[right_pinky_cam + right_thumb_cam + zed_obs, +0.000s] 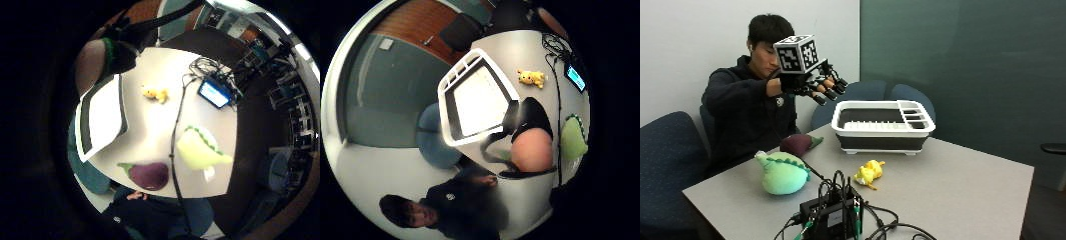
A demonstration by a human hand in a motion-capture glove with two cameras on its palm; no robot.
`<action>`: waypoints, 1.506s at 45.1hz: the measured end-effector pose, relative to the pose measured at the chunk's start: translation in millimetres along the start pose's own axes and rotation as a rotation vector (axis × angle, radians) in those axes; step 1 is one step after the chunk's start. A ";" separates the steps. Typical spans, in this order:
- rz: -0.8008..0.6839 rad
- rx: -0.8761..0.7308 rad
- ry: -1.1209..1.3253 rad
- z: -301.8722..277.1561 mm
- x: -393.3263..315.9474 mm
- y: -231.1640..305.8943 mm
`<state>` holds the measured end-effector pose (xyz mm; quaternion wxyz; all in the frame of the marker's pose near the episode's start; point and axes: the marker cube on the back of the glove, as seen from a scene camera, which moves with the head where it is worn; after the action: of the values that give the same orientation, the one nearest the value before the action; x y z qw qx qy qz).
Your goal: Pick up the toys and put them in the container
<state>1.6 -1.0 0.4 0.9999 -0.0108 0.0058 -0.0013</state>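
Note:
My gloved right hand [814,85] is raised high above the table's back left corner, fingers spread and holding nothing. Below it a purple eggplant plush [798,144] [149,175] lies by the table edge. A green dinosaur plush [782,174] [198,148] sits in front of the eggplant. A small yellow plush [869,173] [155,94] [532,78] lies mid-table. The white and black container [879,128] [85,120] [445,107] stands at the table's back, with no toy showing in it. My thumb [532,150] shows in the thumb side view, hiding the eggplant there.
A black electronics box with tangled cables [833,215] sits at the table's front edge, its lit screen [215,92] facing up. A cable [175,135] runs across the table between the toys. Blue chairs [666,160] stand around the table.

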 end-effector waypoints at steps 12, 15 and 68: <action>-0.002 -0.195 0.201 1.3 19.7 -29.4; -0.007 -0.211 0.213 2.4 26.5 -44.9; -0.216 0.166 -0.105 10.8 -73.7 -122.8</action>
<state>-72.2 -123.3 14.7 0.9903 0.0715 -0.0480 -0.1091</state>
